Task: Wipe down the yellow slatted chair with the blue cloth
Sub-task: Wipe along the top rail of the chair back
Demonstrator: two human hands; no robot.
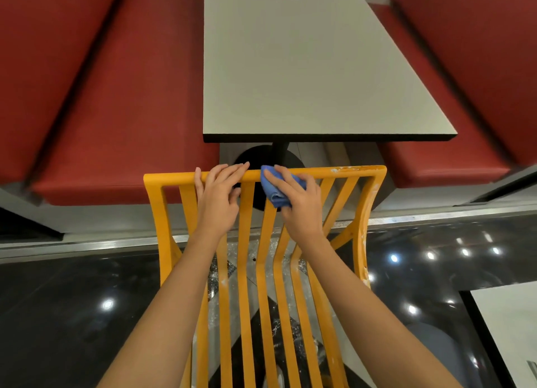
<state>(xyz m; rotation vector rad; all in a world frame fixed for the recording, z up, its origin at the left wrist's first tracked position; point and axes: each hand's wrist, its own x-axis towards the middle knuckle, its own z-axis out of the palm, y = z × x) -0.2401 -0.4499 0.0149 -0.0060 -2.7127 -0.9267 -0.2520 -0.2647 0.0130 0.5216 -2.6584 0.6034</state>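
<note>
While the left hand (217, 197) rests open-fingered on the yellow chair (374, 184), the right hand (299, 204) clutches the blue cloth (271, 188) — both on its top rail.

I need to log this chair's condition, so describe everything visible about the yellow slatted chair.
The yellow slatted chair shows its back: a top rail, two side posts and curved vertical slats, painted, hard-looking. White smears and scuffs mark the rail's right end and the right post. It stands on a dark glossy floor, facing a grey table between red benches. The left hand rests on the top rail; the right hand presses a bunched blue cloth against rail and slats near the middle.
</note>
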